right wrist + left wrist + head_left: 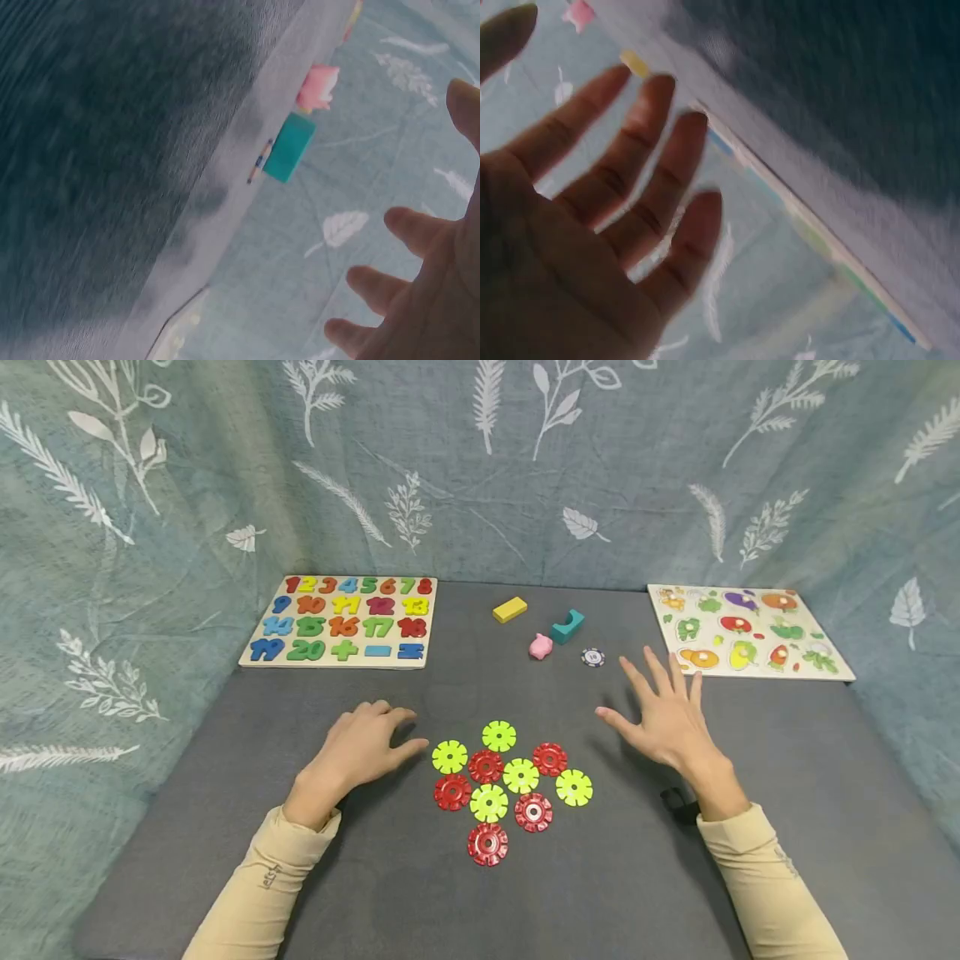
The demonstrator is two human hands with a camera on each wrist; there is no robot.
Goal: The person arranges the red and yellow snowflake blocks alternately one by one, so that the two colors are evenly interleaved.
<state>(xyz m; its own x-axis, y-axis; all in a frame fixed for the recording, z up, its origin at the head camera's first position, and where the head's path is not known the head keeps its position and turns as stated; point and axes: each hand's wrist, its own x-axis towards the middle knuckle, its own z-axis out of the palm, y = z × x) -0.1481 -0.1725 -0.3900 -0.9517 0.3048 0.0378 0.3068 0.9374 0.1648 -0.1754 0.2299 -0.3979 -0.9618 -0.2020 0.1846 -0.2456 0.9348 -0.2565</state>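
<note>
Several notched plastic discs lie flat in a loose cluster at the middle of the table, some lime green (499, 736), others red (550, 759). One red disc (523, 820) has a white ring round its centre hole. My left hand (360, 745) is just left of the cluster, thumb and forefinger apart and pointing at the nearest green disc (449, 766); in the left wrist view its fingers (656, 112) are spread and hold nothing. To the right of the discs, my right hand (670, 722) has its fingers splayed, palm down, with nothing in it.
At the back left lies a number puzzle board (337, 662), at the back right a vegetable puzzle board (750, 672). Between them are a yellow block (510, 609), a teal arch block (567, 627), a small pink pig figure (541, 647) and a poker chip (593, 657). A patterned curtain (480, 485) hangs behind.
</note>
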